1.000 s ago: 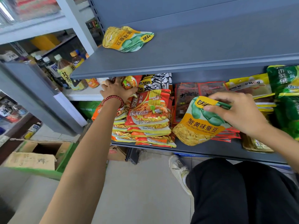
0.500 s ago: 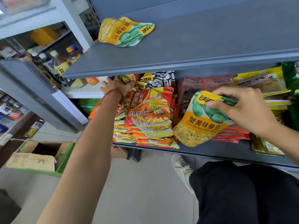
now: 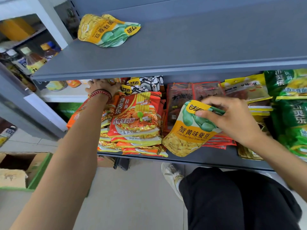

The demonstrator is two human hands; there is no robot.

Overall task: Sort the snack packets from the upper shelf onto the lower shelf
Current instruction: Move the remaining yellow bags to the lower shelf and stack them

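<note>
The right hand (image 3: 232,118) pinches the top of a yellow-and-green plastic bean pouch (image 3: 187,135), whose bottom rests on the grey lower shelf (image 3: 207,157) beside a stack of orange noodle packets (image 3: 134,120). The left hand (image 3: 101,87) reaches over that stack; the grey upper shelf (image 3: 182,52) hides its fingertips, so I cannot tell its grip. A matching pouch (image 3: 106,30) lies flat on the upper shelf.

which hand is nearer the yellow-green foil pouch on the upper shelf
Left. The left hand is under the upper shelf, roughly below the yellow-green foil pouch; the right hand is farther right, pinching a matching pouch on the lower shelf.
</note>
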